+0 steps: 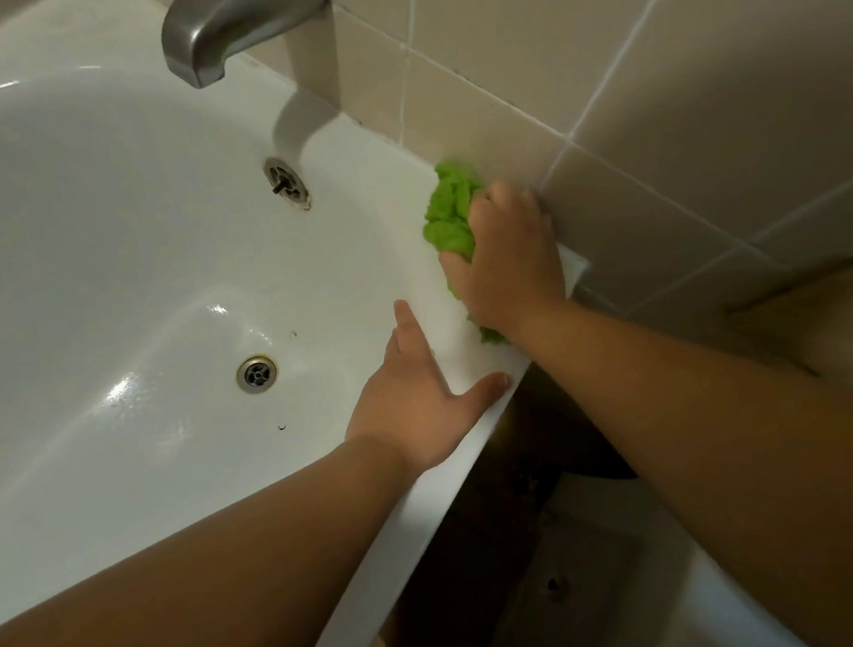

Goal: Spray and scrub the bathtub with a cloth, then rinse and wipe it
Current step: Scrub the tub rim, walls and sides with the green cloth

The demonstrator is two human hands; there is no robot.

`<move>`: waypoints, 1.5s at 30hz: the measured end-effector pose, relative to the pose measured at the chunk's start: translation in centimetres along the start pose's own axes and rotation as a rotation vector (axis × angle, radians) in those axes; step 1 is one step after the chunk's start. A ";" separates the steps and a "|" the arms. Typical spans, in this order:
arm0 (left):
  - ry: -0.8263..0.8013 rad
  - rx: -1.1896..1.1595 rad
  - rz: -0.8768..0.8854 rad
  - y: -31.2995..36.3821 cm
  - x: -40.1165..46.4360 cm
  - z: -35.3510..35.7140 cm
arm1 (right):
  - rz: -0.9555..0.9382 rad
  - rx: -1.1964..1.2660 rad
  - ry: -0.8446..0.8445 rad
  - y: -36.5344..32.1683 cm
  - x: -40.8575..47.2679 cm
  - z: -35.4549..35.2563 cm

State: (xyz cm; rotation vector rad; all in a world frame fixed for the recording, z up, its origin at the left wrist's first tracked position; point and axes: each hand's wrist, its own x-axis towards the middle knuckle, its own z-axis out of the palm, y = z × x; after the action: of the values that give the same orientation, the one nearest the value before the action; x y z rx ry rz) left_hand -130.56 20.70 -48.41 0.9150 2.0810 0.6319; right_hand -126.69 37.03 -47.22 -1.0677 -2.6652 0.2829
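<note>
While the right hand (504,259) grips the bunched green cloth (448,213) and presses it onto the bathtub (96,223) rim where it meets the tiled wall (650,71), the left hand (420,396) lies flat with fingers spread wide, palm on the inner edge of the rim and thumb along its top. The metal spout (233,25) overhangs the tub end above the overflow plate (287,183), and the floor drain (257,373) sits below the left hand's fingertips.

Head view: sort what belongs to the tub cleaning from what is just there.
In the job:
green cloth, gripped by the right hand
bathtub rim, braced by the open left hand

Just there:
tub spout
overflow plate
floor drain
tiled wall
</note>
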 end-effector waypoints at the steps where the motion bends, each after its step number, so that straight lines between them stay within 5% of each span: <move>1: 0.000 -0.002 0.006 0.0 0.0 0.0 | 0.017 0.014 -0.001 0.2 -1.2 -0.3; 6: 0.005 -0.005 0.012 -0.2 0.0 0.1 | 0.053 0.008 0.048 0.1 -5.6 -0.4; 14: -0.009 0.033 0.013 -0.2 -0.2 -0.3 | -0.105 0.042 0.081 0.5 1.8 0.7; 20: -0.015 0.005 0.037 -0.7 -0.2 0.0 | 0.125 0.136 0.055 2.1 -6.8 -1.5; 27: -0.014 0.029 0.039 -1.2 -0.3 0.2 | -0.071 0.181 0.070 -1.0 0.6 0.7; 30: -0.028 0.023 0.044 -1.6 -0.5 0.2 | -0.006 0.104 0.118 0.1 0.7 0.0; 34: -0.030 0.001 0.064 -2.4 -0.6 0.4 | 0.206 0.104 0.078 1.7 -5.0 -2.0; 45: -0.038 0.039 0.091 -2.5 -1.5 0.1 | 0.097 0.041 -0.041 -0.3 0.5 -1.2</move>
State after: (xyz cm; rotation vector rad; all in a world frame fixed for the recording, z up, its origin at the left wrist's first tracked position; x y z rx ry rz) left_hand -130.78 18.02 -49.47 1.0403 2.0337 0.6181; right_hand -126.87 37.30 -45.91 -1.1925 -2.6357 0.3808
